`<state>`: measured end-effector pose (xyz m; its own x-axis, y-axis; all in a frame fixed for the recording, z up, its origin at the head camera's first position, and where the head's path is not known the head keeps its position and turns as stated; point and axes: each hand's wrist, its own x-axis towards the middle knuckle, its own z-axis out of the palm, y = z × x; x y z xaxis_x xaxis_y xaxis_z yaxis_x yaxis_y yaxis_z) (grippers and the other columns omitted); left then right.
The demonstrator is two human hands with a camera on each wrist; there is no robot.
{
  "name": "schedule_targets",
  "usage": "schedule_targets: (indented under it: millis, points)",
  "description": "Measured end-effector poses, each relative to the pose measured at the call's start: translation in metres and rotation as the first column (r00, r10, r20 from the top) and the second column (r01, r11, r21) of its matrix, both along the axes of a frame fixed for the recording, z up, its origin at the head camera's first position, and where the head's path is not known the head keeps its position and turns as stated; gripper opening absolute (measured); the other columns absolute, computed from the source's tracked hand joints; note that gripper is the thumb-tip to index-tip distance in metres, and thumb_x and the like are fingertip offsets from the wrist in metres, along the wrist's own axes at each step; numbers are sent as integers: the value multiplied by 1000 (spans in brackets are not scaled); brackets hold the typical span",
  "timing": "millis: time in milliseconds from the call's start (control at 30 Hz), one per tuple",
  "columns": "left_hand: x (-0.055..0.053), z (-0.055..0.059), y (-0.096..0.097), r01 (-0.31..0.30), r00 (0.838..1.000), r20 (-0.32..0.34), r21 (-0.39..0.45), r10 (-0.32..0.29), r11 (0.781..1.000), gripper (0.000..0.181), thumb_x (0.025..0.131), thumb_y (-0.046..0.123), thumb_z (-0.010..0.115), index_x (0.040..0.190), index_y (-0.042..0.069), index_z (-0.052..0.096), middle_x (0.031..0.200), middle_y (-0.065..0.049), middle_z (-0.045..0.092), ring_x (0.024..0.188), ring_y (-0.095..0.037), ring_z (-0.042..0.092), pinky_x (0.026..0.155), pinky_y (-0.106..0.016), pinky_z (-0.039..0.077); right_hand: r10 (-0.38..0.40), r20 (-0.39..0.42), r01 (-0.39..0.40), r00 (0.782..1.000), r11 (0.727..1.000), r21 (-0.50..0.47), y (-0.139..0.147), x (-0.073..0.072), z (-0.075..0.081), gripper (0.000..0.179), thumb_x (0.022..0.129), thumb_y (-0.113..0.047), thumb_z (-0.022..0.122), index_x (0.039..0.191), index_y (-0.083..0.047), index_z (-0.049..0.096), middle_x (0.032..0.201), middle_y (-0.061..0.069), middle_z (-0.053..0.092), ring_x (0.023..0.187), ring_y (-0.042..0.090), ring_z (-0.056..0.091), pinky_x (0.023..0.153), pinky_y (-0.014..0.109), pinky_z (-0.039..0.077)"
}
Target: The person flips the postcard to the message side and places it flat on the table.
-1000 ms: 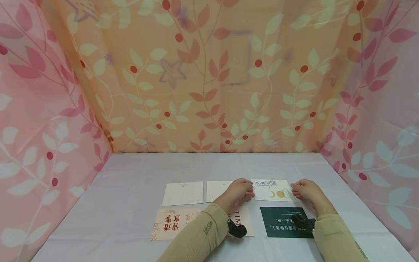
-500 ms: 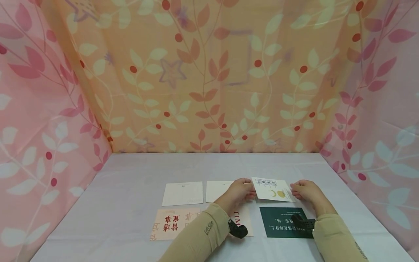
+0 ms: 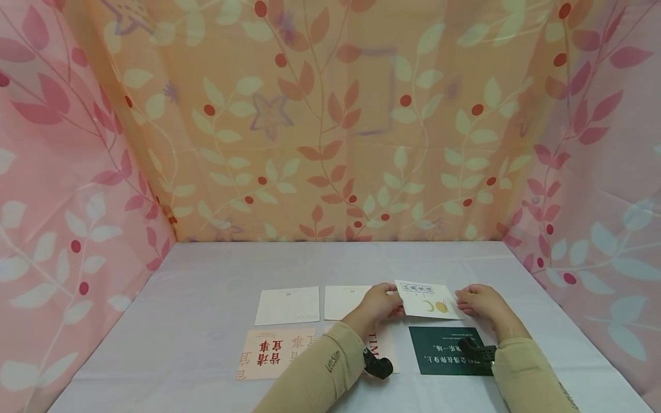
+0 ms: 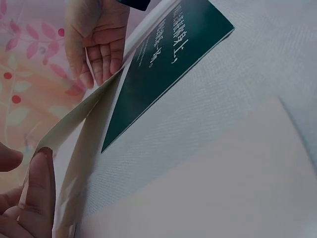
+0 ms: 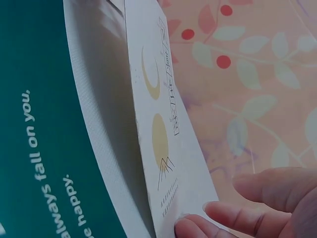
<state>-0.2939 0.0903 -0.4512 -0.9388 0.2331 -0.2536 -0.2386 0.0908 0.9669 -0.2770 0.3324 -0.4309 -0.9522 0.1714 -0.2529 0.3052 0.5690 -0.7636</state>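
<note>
I have the white sun-and-moon postcard [image 3: 428,301] up between two hands set apart, tilted, its near edge raised off the white tablecloth [image 3: 181,312]. At its nine o'clock my left hand [image 3: 379,302] pinches that end; at three o'clock my right hand [image 3: 482,302] has fingertips against the other end, and I cannot tell whether they grip it. Near it at six o'clock, a dark green card [image 3: 439,355] lies flat. Out toward nine lie a plain white card [image 3: 287,306] and a second white card [image 3: 341,304], partly covered by my left hand. At eight is a pink card with red characters [image 3: 279,353]; at seven, my left sleeve [image 3: 320,367] partly hides a pale "TIM" card [image 3: 387,344].
</note>
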Motion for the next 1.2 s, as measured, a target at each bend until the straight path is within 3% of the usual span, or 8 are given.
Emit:
schedule_targets:
  millis: [400,800,1200]
  points:
    - [2,1,2,-3,999,-40,-110,-2,994,40,79,3,66,117,11,58,78,-2,61,58,-12,59,55,-25,51,6,15,-6,1000,1000,10,-1,-1,-1,40,91,-31,55,107,5,54,89,12,64,75,17,58,65,24,49]
    - [-2,9,-7,-9,1000,-16,-57,8,998,42,80,2,64,119,14,57,81,-4,61,61,-18,60,58,-29,52,25,-30,-25,999,999,24,-1,-3,3,37,92,-22,53,114,9,53,97,18,62,78,18,59,69,29,52]
    - [-3,13,-10,-8,1000,-20,-40,7,999,39,80,4,65,116,16,58,82,-5,62,61,-17,59,59,-29,53,23,-78,-21,997,999,28,-8,-4,9,33,90,-19,57,109,8,57,102,20,60,76,17,58,69,28,52]
